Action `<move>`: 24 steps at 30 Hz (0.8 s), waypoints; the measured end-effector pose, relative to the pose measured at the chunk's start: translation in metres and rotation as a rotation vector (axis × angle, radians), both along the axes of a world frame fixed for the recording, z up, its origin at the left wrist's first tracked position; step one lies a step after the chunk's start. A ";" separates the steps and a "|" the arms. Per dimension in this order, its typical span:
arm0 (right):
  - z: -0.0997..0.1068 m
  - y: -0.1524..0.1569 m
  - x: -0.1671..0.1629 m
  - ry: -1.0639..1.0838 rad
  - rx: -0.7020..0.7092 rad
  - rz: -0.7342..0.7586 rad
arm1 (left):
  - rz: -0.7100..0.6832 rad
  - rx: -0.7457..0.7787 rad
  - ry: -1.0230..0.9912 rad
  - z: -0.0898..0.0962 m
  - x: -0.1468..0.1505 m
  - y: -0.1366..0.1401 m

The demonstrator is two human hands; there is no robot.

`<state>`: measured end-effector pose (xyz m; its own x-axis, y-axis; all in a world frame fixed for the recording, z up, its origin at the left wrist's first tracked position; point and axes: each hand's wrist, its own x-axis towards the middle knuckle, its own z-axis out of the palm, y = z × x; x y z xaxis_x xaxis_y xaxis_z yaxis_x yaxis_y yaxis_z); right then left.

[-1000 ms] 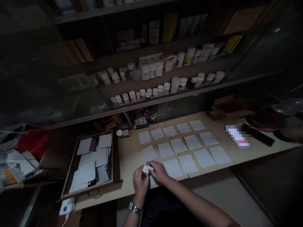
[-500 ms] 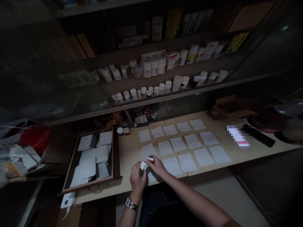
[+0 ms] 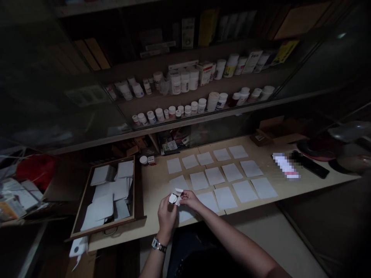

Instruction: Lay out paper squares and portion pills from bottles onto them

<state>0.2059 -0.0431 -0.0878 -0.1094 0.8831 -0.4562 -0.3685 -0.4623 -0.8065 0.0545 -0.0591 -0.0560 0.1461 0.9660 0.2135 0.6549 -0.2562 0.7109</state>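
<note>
My left hand, with a watch on its wrist, is closed round a small white box held above the table's front edge. The box top is open with flaps raised, and a round white bottle cap shows inside. My right hand pinches the box at its right side, by the flaps. Beneath and beyond my hands, white paper squares lie in three rows on the pale wooden table. One square is partly covered by my hands.
At left an open drawer holds stacks of white paper. A small bottle and a small box stand behind it. Bottles line the shelves at the back. A phone and an open carton are at right.
The box in my hands has opened further: its flaps now stand up and the white cap shows. My right hand has shifted slightly at the flaps. The whole view has moved a little.
</note>
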 end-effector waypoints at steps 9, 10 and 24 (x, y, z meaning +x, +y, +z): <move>0.001 0.003 0.012 0.131 -0.046 -0.043 | 0.062 -0.115 0.000 0.019 0.013 0.011; 0.000 0.003 0.013 0.135 -0.035 -0.032 | 0.081 -0.133 0.023 0.023 0.015 0.015; 0.008 0.009 0.035 0.260 -0.094 -0.091 | 0.082 -0.209 -0.226 0.008 0.013 0.036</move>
<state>0.2411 -0.0342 -0.0801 -0.1553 0.8500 -0.5033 -0.6008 -0.4857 -0.6350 0.0673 -0.0233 -0.0485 0.0378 0.9989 0.0277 0.4866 -0.0426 0.8726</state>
